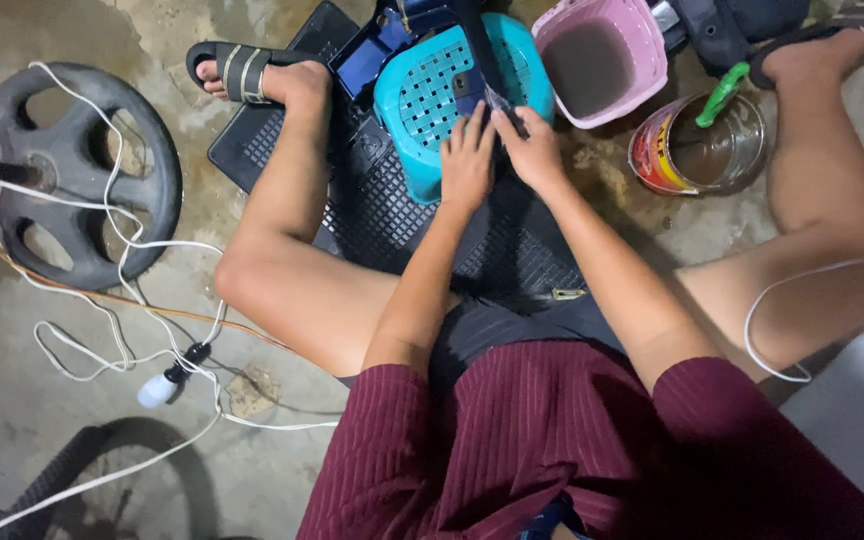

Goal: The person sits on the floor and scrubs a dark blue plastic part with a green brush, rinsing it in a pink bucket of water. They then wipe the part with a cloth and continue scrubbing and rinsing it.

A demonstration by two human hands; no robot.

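Pinching a thin dark strap [492, 95] between both hands: left hand [467, 160], right hand [530, 150] fingers closed on it; looks limp, light; teal basket [422, 90] just beyond fingertips.

Seated on the floor [12, 400], legs spread, mat [512, 250] between them. On the mat's far part, a stool [422, 100], a dark strip [472, 50] laid across it. Both hands together on the strip at the stool's near right edge: left hand [467, 160] just left of right hand [532, 150], touching. Right of the stool, a basket [642, 40]; nearer and further right, a can [702, 150] with a brush [722, 95] in it. Far left, a wheel [72, 170]. Cord [122, 230] draped over the wheel, trailing near to a bulb [157, 390].
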